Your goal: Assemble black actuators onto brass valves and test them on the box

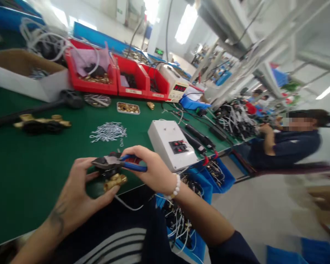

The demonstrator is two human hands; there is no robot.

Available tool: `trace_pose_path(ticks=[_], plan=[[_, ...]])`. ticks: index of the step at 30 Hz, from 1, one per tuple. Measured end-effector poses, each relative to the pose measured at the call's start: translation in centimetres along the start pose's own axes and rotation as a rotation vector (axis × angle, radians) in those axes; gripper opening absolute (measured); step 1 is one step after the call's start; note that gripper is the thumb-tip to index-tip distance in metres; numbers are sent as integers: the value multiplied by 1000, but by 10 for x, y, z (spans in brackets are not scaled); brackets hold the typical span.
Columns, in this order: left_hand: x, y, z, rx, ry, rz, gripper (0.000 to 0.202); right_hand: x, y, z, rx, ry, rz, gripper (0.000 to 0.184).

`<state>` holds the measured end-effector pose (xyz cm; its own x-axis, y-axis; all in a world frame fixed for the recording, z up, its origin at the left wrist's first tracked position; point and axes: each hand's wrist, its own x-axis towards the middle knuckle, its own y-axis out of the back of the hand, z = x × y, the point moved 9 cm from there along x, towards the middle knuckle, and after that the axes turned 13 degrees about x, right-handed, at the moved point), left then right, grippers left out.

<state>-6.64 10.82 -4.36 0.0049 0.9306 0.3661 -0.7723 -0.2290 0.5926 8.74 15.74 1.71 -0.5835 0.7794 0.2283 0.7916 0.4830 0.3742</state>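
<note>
My left hand [79, 194] grips a small brass fitting [114, 181] with a black part on it, just above the front edge of the green table [30, 172]. A thin white wire trails down from the fitting. My right hand [151, 168], with a white bead bracelet on the wrist, is closed round the blue handles of pliers [118, 163]. The pliers' dark jaws rest on top of the fitting, next to my left thumb.
A white switch box [172, 145] stands to the right. A heap of small white clips [108, 132], a metal tray of brass parts [128, 107], red bins [115, 79] and a cardboard box [24, 73] lie farther back. Another person sits at the right.
</note>
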Motion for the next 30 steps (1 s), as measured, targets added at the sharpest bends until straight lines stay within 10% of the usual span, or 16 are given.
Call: trace_pose_path(ticks=[24, 30], plan=[[7, 1, 21, -130, -134, -37, 54, -2, -54, -46, -669, 484, -272, 30], [9, 3, 16, -71, -78, 16, 41, -4, 6, -46, -456, 371, 86, 11]])
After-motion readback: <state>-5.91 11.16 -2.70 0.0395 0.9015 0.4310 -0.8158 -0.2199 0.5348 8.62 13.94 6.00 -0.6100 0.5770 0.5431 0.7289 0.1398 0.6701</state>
